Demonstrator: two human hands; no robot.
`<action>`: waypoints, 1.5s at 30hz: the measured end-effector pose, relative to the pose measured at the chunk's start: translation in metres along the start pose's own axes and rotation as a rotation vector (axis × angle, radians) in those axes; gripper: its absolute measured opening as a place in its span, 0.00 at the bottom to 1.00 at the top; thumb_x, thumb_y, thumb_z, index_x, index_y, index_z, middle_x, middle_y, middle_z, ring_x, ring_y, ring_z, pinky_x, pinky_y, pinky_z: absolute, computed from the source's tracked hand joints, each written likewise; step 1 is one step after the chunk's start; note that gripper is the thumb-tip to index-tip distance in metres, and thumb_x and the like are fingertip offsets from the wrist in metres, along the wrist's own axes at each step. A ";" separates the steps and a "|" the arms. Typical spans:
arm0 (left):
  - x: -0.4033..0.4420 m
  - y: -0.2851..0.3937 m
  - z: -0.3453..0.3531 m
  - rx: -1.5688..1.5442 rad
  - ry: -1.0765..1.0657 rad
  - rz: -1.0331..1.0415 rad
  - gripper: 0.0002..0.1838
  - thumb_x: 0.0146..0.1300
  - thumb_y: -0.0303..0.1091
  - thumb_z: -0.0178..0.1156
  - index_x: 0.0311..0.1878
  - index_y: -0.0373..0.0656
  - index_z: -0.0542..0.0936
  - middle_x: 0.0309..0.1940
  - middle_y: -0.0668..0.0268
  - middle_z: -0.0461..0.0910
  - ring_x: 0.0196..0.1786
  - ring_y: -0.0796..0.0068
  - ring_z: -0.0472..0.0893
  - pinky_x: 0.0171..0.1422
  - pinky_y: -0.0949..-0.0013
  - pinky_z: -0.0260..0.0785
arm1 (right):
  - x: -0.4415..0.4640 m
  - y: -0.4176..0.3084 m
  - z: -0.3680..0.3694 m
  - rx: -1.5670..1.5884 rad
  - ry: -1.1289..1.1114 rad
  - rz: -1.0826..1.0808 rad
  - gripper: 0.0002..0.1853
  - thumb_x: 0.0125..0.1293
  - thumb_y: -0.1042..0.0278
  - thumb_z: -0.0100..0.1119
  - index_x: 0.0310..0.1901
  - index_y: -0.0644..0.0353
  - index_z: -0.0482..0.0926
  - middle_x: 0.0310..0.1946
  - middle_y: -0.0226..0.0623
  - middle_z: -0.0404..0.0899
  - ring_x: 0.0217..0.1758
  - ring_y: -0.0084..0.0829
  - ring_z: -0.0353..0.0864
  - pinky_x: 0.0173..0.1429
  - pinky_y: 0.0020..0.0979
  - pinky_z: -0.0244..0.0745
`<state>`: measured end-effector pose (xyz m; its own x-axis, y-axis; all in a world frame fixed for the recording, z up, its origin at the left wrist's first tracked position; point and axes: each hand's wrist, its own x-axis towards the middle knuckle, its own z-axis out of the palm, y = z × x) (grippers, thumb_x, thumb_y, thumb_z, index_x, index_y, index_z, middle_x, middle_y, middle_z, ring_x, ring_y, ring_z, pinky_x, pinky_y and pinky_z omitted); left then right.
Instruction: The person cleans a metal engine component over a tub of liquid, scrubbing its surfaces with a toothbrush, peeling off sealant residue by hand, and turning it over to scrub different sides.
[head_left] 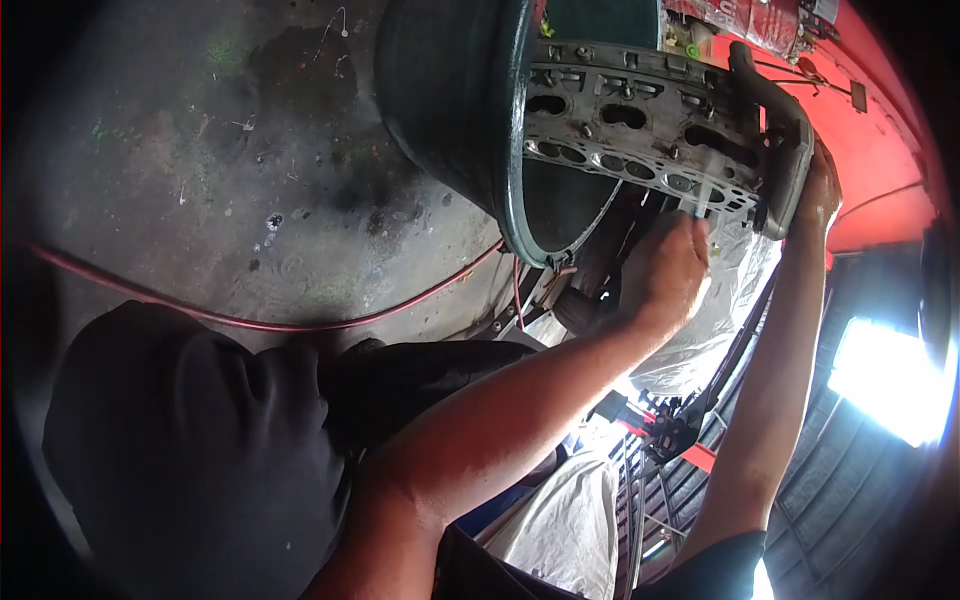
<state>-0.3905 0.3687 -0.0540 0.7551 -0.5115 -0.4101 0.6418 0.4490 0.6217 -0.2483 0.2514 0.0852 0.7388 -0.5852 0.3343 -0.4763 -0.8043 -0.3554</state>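
In the head-camera view, seen at a tilt, a long grey metal engine cylinder head (660, 122) with oval ports and round valves runs across the upper right, its left end inside the mouth of a dark green plastic tub (445, 110). The person's left hand (668, 262) is closed around a small, pale, slim tool (703, 190), blurred, its tip against or just in front of the valve face; which, I cannot tell. The right hand (822, 190) is at a thick, curved grey metal piece (792, 150) at the cylinder head's right end; the fingers are mostly hidden, so their grip cannot be told. Below the cylinder head hangs crumpled translucent plastic sheeting (680, 345). A thin red hose (300, 325) curves over the stained grey concrete floor (200, 200).
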 end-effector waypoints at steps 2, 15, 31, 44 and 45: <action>0.004 0.002 0.000 0.065 0.065 -0.076 0.15 0.74 0.43 0.47 0.37 0.41 0.73 0.23 0.45 0.78 0.30 0.41 0.81 0.34 0.43 0.71 | -0.003 -0.001 0.001 -0.027 0.014 -0.006 0.16 0.65 0.63 0.62 0.51 0.63 0.84 0.41 0.39 0.86 0.42 0.26 0.85 0.49 0.26 0.81; 0.006 0.011 -0.003 0.117 -0.012 0.121 0.17 0.75 0.42 0.47 0.35 0.40 0.75 0.23 0.49 0.80 0.31 0.43 0.82 0.32 0.47 0.73 | -0.003 -0.002 0.002 -0.079 0.055 -0.050 0.17 0.63 0.64 0.63 0.51 0.62 0.84 0.46 0.37 0.85 0.48 0.27 0.82 0.54 0.26 0.76; 0.002 -0.004 -0.011 -0.077 -0.030 -0.032 0.16 0.75 0.42 0.47 0.36 0.40 0.75 0.25 0.44 0.79 0.32 0.40 0.81 0.33 0.45 0.71 | -0.011 -0.006 0.002 -0.083 0.101 -0.073 0.16 0.63 0.66 0.64 0.49 0.66 0.84 0.43 0.41 0.85 0.44 0.29 0.83 0.50 0.27 0.78; -0.005 -0.006 0.005 -0.010 0.006 0.120 0.20 0.74 0.43 0.48 0.33 0.36 0.76 0.27 0.44 0.78 0.35 0.40 0.80 0.38 0.47 0.70 | -0.012 0.008 -0.006 -0.189 0.109 -0.074 0.20 0.62 0.53 0.61 0.50 0.56 0.87 0.45 0.37 0.85 0.48 0.29 0.81 0.57 0.27 0.72; 0.000 -0.015 0.002 -0.085 0.014 0.132 0.19 0.74 0.43 0.48 0.34 0.36 0.76 0.27 0.44 0.78 0.35 0.40 0.80 0.38 0.48 0.70 | -0.008 0.006 -0.006 -0.212 0.109 -0.109 0.20 0.62 0.53 0.60 0.50 0.55 0.87 0.45 0.37 0.86 0.47 0.29 0.81 0.57 0.27 0.72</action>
<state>-0.4007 0.3605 -0.0621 0.8348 -0.4344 -0.3383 0.5458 0.5724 0.6120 -0.2604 0.2509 0.0858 0.7412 -0.4920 0.4567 -0.4942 -0.8604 -0.1248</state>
